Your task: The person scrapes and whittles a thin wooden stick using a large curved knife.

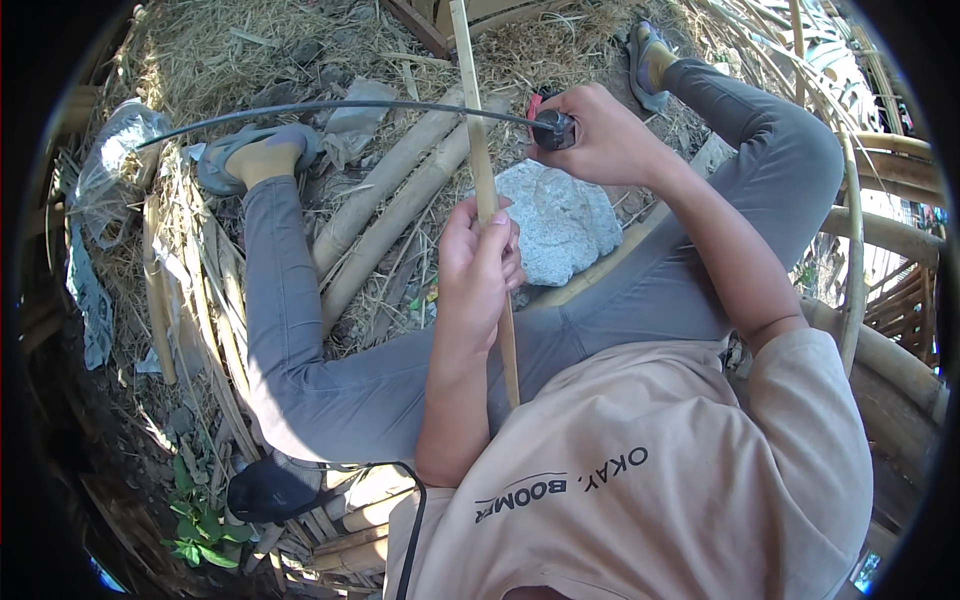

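Observation:
My left hand is closed around a long, flat bamboo strip, which stands nearly lengthwise in front of me, its near end by my shirt. My right hand grips the dark handle of a long knife. The thin, dark blade reaches far to the left in a slight curve and crosses the strip above my left hand. Whether its edge cuts into the bamboo I cannot tell. Behind my left hand, between my legs, lies a pale grey rock.
Thick bamboo poles lie on the straw-strewn ground. Clear plastic hangs by the blade's far end. Split bamboo lies along my left leg, near a green plant. More poles rise at the right. Something red shows beside the handle.

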Demonstrator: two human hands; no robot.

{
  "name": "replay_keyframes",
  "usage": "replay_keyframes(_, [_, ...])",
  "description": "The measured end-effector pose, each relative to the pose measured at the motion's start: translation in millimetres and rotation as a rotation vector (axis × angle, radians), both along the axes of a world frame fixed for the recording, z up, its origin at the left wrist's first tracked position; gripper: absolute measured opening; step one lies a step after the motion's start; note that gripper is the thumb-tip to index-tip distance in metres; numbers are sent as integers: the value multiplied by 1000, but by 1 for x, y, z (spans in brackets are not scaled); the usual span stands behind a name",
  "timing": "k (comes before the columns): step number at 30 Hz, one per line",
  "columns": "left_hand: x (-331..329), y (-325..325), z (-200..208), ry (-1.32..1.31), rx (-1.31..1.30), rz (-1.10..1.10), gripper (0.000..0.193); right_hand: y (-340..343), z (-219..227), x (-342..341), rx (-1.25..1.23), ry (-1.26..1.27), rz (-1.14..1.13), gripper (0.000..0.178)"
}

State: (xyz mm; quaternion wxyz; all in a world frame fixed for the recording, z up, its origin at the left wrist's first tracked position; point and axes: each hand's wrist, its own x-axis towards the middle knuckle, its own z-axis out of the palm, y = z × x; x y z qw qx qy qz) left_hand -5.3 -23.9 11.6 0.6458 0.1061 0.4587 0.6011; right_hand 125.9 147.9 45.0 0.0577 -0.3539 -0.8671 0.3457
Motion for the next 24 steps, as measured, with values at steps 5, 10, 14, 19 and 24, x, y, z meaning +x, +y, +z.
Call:
replay_keyframes(5, [-1, 0, 2, 78, 44, -169, 29, 9, -5, 8, -5, 59, -74, 23])
replay_keyframes(10, [-10, 0, 8, -94, 40, -282, 31, 9, -5, 11, 25, 70, -44, 24])
replay_keyframes(14, [-17, 2, -4, -164, 26, -116, 29, -6, 3, 3, -17, -46, 9, 20])
replay_keyframes(19, [-9, 3, -13, -182, -26, 39, 27, -23, -17, 1, 13, -37, 62, 22])
replay_keyframes(24, [2, 3, -8, -174, -61, 63, 29, -34, -17, -6, 47, -32, 93, 18])
